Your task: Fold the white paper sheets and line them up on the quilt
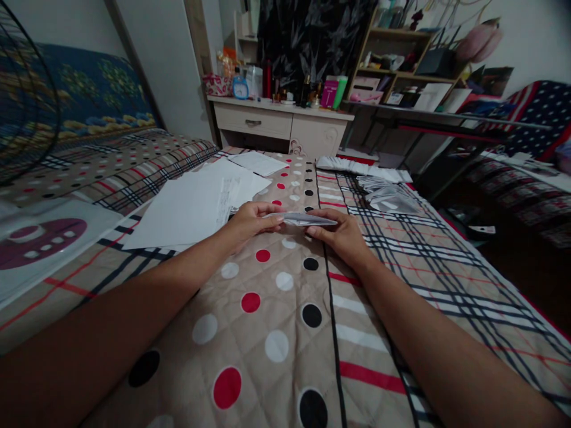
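Between my two hands is a small piece of folded white paper, held nearly edge-on just above the bedspread. My left hand pinches its left end, thumb and fingers closed on it. At the right end, my right hand grips the same paper between thumb and fingers. Left of my left hand lie large loose white sheets, some with print along one edge. Farther right, a bunch of folded papers rests on the bed, with a long white folded strip behind it.
A dotted and checked bedspread covers the surface under my arms. A white plastic bag with a purple print lies at the left, below a fan guard. A cluttered dresser stands beyond the bed, and a desk with shelves is at back right.
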Available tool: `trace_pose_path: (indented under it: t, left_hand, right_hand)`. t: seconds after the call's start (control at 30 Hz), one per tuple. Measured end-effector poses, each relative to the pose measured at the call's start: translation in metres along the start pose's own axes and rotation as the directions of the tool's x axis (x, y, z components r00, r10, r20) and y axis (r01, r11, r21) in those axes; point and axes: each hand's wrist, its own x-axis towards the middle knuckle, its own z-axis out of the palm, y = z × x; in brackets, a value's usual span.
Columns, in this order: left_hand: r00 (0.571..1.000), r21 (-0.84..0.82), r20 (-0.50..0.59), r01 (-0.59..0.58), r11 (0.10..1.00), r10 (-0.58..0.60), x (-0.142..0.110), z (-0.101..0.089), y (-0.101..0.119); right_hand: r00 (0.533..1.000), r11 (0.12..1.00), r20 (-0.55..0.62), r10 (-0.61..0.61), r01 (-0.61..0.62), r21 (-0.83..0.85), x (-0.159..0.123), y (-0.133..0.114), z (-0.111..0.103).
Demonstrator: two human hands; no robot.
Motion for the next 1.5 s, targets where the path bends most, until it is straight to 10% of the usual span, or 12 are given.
trace_pose_path:
  t: [0.3,0.5,0.83,1.2,1.5]
  left_hand:
    - [0.992,0.232,-0.090,-0.063,0.971,0.086,0.001,0.003,-0.003]
    - [0.970,0.528,-0.122,-0.116,0.841,0.211,0.003,0.013,-0.008]
    - [0.869,0.836,0.072,-0.320,0.445,0.490,-0.004,0.021,-0.002]
    - [0.880,0.825,0.122,-0.347,0.446,0.459,-0.001,0.019,-0.009]
    - [0.867,0.856,0.039,-0.286,0.431,0.497,-0.002,0.008,-0.006]
  right_hand:
    - [0.996,0.993,0.010,0.086,-0.087,0.081,0.002,0.008,0.003]
    - [0.993,0.971,-0.114,0.033,-0.059,-0.231,0.003,0.008,0.008]
    - [0.995,0.508,-0.021,-0.094,0.030,-0.861,-0.008,-0.014,0.022]
    - [1.000,0.283,-0.012,-0.011,-0.008,-0.959,-0.009,-0.016,0.022]
    - [0.991,0.295,-0.068,-0.115,-0.031,-0.955,-0.002,-0.008,-0.001]
